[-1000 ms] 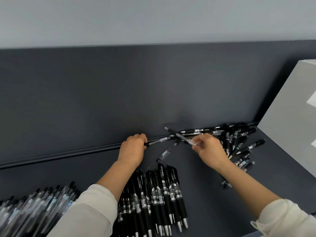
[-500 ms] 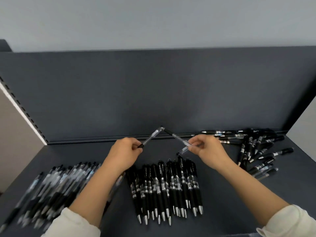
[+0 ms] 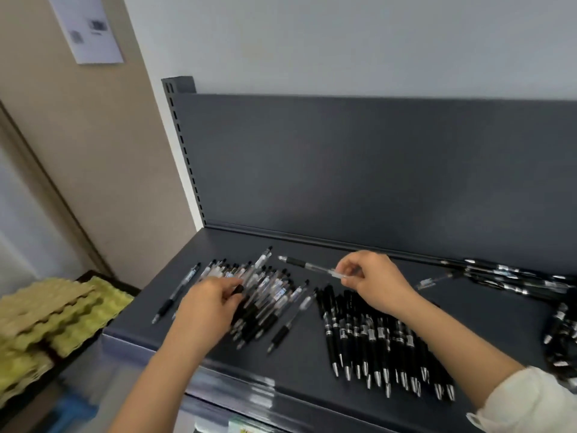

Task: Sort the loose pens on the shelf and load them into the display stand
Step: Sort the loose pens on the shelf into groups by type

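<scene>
Right hand (image 3: 371, 282) is pinching one clear pen (image 3: 312, 265) by its back end between thumb and fingertips. The pen sticks out toward the left hand, held just above the shelf (image 3: 487, 310). Left hand (image 3: 212, 304) sits on top of the pile of clear pens (image 3: 265, 285) with its fingers bent down into it. There's a dark pen end right at the fingertips, but it's too blurry to say whether it's actually gripping anything.

Right under the right wrist there's a row of black pens (image 3: 374, 342), lined up side by side with tips toward the person. Further out past the right hand, a loose heap of pens (image 3: 515, 281) lies against the back panel. Off beyond the left hand, lower than the shelf, are some stacked egg trays (image 3: 46, 317).
</scene>
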Tool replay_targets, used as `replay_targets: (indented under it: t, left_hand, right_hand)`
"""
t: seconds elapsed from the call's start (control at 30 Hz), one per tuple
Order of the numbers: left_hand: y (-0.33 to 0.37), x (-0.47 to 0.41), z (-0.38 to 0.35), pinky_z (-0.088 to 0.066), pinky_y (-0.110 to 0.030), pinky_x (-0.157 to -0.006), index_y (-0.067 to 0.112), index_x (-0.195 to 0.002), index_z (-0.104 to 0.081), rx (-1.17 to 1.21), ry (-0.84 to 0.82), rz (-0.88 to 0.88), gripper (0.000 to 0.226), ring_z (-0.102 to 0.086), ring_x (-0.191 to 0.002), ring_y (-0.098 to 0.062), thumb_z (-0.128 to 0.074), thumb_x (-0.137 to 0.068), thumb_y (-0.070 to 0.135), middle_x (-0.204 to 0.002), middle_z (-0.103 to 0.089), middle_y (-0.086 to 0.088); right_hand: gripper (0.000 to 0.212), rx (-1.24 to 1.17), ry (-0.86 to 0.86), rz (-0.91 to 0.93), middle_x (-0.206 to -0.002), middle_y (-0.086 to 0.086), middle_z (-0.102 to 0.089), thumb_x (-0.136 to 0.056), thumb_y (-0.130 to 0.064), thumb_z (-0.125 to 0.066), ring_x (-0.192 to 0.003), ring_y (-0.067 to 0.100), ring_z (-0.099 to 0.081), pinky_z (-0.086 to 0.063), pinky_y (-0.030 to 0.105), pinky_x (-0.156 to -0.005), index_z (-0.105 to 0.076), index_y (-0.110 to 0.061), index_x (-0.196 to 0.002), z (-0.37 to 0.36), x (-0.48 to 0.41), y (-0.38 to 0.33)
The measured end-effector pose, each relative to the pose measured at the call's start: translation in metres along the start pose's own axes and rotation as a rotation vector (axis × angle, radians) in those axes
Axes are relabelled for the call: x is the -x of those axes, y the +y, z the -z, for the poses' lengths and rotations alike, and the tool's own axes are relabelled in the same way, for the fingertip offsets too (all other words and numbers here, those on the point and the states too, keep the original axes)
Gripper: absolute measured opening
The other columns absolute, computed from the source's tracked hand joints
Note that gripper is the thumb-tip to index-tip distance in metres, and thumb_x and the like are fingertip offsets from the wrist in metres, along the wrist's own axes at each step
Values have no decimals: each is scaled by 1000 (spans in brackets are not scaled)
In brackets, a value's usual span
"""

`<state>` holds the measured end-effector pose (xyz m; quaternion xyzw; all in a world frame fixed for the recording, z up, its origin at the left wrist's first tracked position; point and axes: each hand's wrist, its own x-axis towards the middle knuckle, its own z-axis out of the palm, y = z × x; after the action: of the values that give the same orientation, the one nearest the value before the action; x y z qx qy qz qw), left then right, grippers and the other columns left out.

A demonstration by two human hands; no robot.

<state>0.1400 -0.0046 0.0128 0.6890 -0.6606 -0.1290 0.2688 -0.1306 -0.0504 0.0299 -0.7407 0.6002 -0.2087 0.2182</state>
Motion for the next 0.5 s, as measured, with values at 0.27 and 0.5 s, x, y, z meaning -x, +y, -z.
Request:
replay_targets:
  t: [0.27, 0.5]
  left_hand:
    - [-22, 8, -4, -48, -29, -79, 14, -111, -70, -127, 80, -42, 24, -62, -93, -25, -63, -88, 15, -102, -65, -8]
    - [-29, 5, -8, -51, -33, -79, 17, -112, -70, -67, 68, -72, 25, -59, -93, -20, -60, -91, 26, -96, -57, -1]
  right_hand:
    - [12, 114, -34, 40, -81, -15, -60, -83, -17, -69, -77, 4, -56, -45, 24, -72, -64, -28, -84, -16, -15, -20]
    - [12, 291, -7, 199, -89, -12, -55, -84, -13, -65, -84, 11, -54, -41, 27, -73, -65, -24, -90, -22, -29, -29]
